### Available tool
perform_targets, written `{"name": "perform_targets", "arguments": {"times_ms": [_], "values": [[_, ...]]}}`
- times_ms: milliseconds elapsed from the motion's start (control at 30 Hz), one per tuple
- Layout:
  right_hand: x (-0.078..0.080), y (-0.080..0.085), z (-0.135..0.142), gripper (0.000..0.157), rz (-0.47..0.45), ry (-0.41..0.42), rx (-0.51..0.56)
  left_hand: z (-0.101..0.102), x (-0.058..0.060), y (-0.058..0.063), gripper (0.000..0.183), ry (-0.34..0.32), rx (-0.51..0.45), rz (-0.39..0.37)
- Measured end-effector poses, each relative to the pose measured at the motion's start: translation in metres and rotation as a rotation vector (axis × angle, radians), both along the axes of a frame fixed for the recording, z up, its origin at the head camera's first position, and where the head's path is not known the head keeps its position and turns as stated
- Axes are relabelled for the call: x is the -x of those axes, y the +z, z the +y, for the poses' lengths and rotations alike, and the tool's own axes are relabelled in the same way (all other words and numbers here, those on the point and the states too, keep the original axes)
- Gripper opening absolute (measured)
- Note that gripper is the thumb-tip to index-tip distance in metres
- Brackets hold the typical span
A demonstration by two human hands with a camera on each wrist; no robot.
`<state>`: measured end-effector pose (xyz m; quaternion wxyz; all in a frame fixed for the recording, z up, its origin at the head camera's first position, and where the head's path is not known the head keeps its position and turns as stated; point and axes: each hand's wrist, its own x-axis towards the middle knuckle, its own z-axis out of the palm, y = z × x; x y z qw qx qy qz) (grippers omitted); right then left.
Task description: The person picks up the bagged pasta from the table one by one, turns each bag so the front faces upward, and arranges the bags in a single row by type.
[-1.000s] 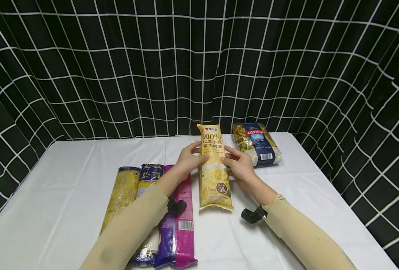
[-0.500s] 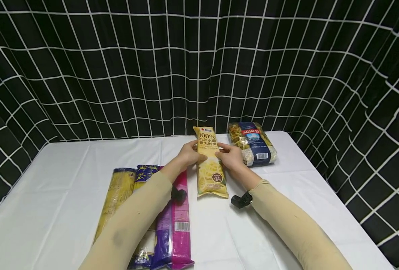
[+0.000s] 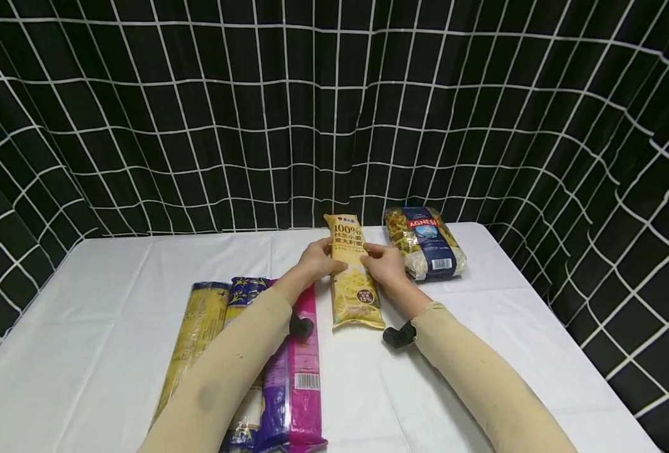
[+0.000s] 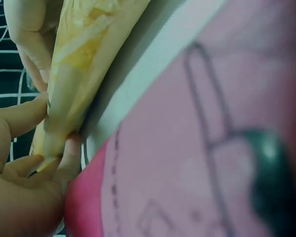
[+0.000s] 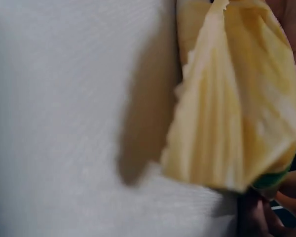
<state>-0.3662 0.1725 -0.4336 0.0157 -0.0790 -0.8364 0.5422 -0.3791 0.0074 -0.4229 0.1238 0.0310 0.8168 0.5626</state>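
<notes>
A long yellow pack of pasta (image 3: 350,286) lies between my two hands in the head view, its printed face up and its far end towards the back edge of the table. My left hand (image 3: 316,259) grips its left side, thumb on top and fingers reaching underneath. On the other side my right hand (image 3: 388,265) holds the right edge in the same way. The left wrist view has the left fingers (image 4: 71,155) curled under the yellow wrapper. Close up in the right wrist view, the pack's crimped end (image 5: 207,143) hangs near the white cloth, beside its shadow.
Left of the hands lie a clear-and-yellow pasta pack (image 3: 204,314), a blue-and-gold pack (image 3: 248,290) and a pink-purple pack (image 3: 306,396), side by side and partly under the left sleeve. A blue-labelled pasta bag (image 3: 425,242) sits right of the right hand. Black gridded curtains (image 3: 334,113) enclose the white table.
Both hands have lowered the yellow pack and shifted it slightly away over the first half second; since then it has barely moved. The other packs stay put while the head view shifts a little.
</notes>
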Motion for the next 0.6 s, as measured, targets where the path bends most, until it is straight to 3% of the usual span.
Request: {"name": "perform_targets", "arguments": {"times_ms": [267, 400, 600], "values": [[-0.023, 0.015, 0.001, 0.055, -0.088, 0.15, -0.03, -0.012, -0.007, 0.002, 0.067, -0.089, 0.095, 0.05], [-0.038, 0.021, 0.003, 0.059, -0.078, 0.209, -0.059, -0.024, -0.013, 0.008, 0.06, -0.134, 0.14, 0.087], [-0.072, 0.03, 0.002, 0.058, 0.003, 0.273, -0.059, -0.052, -0.026, 0.018, 0.048, -0.187, 0.206, 0.222]]}}
